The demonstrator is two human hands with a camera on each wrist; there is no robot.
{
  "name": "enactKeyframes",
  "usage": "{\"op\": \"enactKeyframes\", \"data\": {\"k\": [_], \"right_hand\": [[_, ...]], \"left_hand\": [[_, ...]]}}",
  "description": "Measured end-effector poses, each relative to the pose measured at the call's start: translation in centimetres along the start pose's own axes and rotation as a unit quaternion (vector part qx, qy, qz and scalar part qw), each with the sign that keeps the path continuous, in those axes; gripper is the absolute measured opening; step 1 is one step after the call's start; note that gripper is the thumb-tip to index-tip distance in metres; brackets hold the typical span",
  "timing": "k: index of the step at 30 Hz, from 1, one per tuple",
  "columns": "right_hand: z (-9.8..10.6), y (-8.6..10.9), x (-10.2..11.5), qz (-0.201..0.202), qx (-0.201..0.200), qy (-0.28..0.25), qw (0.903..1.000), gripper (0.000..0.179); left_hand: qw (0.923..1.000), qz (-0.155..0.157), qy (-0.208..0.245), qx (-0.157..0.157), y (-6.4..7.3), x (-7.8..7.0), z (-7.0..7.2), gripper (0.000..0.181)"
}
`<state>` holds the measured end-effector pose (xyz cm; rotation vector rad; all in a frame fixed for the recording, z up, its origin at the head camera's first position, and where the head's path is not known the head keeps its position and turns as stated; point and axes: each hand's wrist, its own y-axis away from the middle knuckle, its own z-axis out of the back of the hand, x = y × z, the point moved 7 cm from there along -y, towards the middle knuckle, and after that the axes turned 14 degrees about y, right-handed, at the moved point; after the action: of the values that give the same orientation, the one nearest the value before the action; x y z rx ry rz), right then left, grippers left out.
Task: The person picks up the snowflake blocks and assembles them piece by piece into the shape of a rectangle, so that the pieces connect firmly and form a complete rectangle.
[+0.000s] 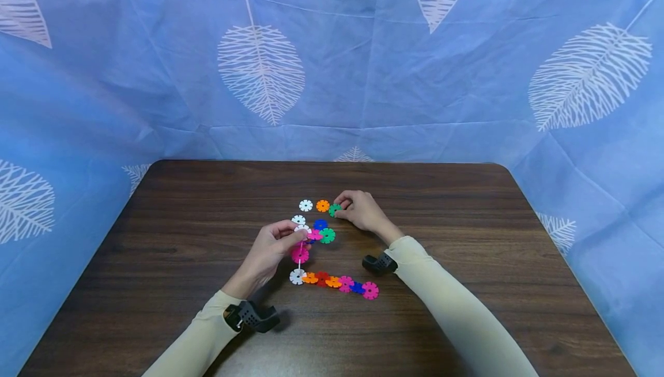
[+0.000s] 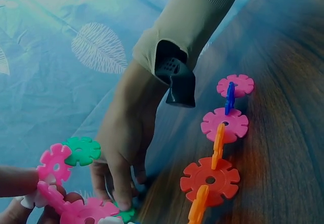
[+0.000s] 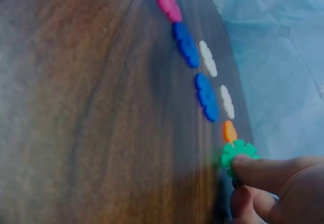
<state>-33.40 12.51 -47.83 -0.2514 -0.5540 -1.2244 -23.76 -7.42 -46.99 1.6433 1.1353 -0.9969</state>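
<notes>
My left hand (image 1: 272, 245) pinches one end of a chain of interlocked notched snowflake discs, near a white disc (image 1: 302, 229). Beyond its fingertips a pink disc (image 2: 54, 166) joins a green disc (image 2: 82, 151), both raised. Lower down, the chain passes a pink disc (image 1: 300, 255) to a white disc (image 1: 297, 276), then runs right through orange, red, pink and blue discs to a pink end disc (image 1: 370, 290). My right hand (image 1: 361, 211) pinches a separate green disc (image 3: 238, 152) between thumb and fingers, beside an orange disc (image 1: 323, 206).
Loose discs lie on the dark wooden table (image 1: 467, 261): a white disc (image 1: 305, 206) near the orange one, another white disc (image 1: 298, 219) and blue discs (image 3: 206, 97) close by. A blue leaf-print cloth (image 1: 332, 77) hangs behind the table's far edge.
</notes>
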Motion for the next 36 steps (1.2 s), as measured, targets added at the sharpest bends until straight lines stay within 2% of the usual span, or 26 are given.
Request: {"op": "enactKeyframes", "data": {"k": [7,16,19,22,27,32,36], "right_hand": [[-0.1,1.8,-0.3,0.015,-0.016,-0.034,0.9992,0.017],[0.1,5.6,-0.5,0.027,-0.031,-0.087,0.9953,0.014],[0.3,6.8,-0.3,0.024,-0.031,-0.103,0.9939,0.012],[0.4,7.8,0.1,0.026,-0.032,-0.115,0.9925,0.01],[0.5,8.9,1.0,0.051,-0.039,-0.111,0.9917,0.009],[0.3,9.4,1.7,0.068,-0.034,-0.109,0.9912,0.008],[0.2,9.6,2.0,0.071,-0.036,-0.112,0.9905,0.007]], "left_hand": [[0.9995,0.007,-0.004,-0.032,-0.1,0.2,0.4,0.016],[0.9994,0.013,-0.017,-0.025,-0.2,0.3,0.3,0.026],[0.9992,0.019,-0.032,-0.014,-0.3,0.3,0.3,0.03],[0.9989,0.024,-0.038,0.011,-0.4,0.5,0.0,0.034],[0.9977,0.011,-0.041,0.053,-0.3,0.7,-0.4,0.037],[0.9941,-0.012,-0.091,0.058,-0.1,0.5,-0.5,0.035],[0.9849,-0.045,-0.158,0.056,0.1,0.1,-0.6,0.032]]}}
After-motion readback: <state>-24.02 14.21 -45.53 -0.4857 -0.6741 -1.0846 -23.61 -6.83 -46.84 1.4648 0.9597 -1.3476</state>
